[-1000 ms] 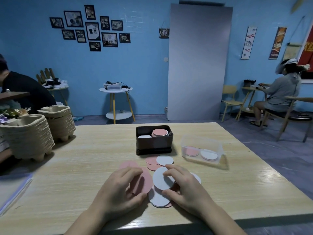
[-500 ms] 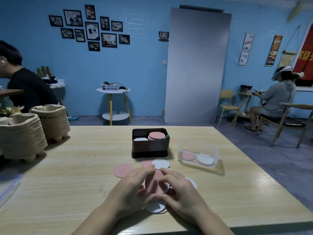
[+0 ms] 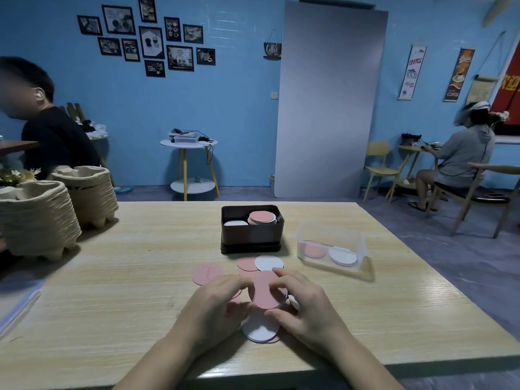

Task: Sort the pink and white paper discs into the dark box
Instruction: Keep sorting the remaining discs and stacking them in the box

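The dark box [image 3: 250, 237] stands mid-table, with a pink stack [image 3: 262, 217] on its right side and a white disc [image 3: 235, 223] on its left. Loose discs lie in front of it: a pink one [image 3: 206, 273], a white one [image 3: 268, 263] and a white disc [image 3: 260, 330] nearest me. My left hand [image 3: 216, 308] and my right hand [image 3: 305, 308] both pinch a small stack topped by a pink disc [image 3: 264, 291], tilted up off the table.
A clear plastic tub [image 3: 332, 249] right of the box holds a pink and a white disc. Two piles of egg cartons [image 3: 36, 218] fill the table's left end. One person sits at far left, another at a table far right.
A white disc faced me a second ago; now both hands hold a stack with a pink disc on top. My view has shifted, so the table's things sit a little differently in frame.
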`<state>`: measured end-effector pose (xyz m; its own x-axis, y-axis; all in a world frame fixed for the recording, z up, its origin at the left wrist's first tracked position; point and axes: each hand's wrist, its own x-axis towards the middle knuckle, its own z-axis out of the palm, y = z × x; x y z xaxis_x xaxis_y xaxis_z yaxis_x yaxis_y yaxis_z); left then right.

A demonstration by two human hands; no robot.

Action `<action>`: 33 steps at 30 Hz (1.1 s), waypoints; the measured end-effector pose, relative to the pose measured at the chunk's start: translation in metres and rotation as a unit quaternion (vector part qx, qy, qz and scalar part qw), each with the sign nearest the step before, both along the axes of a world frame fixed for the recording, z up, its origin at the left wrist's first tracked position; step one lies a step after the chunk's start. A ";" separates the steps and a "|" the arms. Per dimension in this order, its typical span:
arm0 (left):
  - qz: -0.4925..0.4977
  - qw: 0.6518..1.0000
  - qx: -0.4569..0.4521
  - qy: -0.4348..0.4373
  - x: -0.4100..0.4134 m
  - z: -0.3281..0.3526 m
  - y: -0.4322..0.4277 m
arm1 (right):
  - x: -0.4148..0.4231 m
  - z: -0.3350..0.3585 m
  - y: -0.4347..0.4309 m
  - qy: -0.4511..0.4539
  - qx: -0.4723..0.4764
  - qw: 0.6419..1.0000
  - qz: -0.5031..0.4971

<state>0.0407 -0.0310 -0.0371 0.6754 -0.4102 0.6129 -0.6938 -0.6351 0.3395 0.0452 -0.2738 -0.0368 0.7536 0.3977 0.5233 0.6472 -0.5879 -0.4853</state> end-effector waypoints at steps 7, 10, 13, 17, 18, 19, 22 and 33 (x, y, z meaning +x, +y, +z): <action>-0.003 0.999 -0.011 0.037 -0.006 0.008 -0.002 | -0.003 0.002 0.000 0.003 -0.019 1.000 -0.002; -0.002 0.998 0.010 0.056 -0.011 0.013 -0.001 | -0.005 0.006 -0.003 -0.012 -0.036 0.999 0.000; 0.002 0.997 0.049 0.067 -0.014 0.012 0.000 | -0.006 0.010 -0.013 -0.022 -0.039 0.999 -0.011; 0.007 0.993 0.085 0.084 -0.013 0.013 -0.004 | -0.007 0.007 -0.022 -0.013 -0.013 0.999 -0.033; 0.006 0.992 0.094 0.082 -0.013 0.013 -0.005 | -0.007 0.007 -0.022 -0.012 -0.005 0.999 -0.034; 0.003 0.992 0.096 0.080 -0.013 0.013 -0.006 | -0.007 0.007 -0.022 -0.013 0.000 0.999 -0.034; -0.002 0.994 0.081 0.079 -0.012 0.011 -0.003 | -0.008 0.005 -0.021 -0.007 -0.010 0.999 -0.034; 0.042 0.998 0.006 0.044 -0.013 0.007 0.001 | -0.004 0.003 -0.024 0.014 -0.011 0.998 -0.064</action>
<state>0.0276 -0.0305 -0.0297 0.7582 -0.3568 0.5457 -0.6063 -0.6937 0.3888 0.0409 -0.2978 -0.0340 0.8129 0.3083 0.4941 0.5529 -0.6750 -0.4886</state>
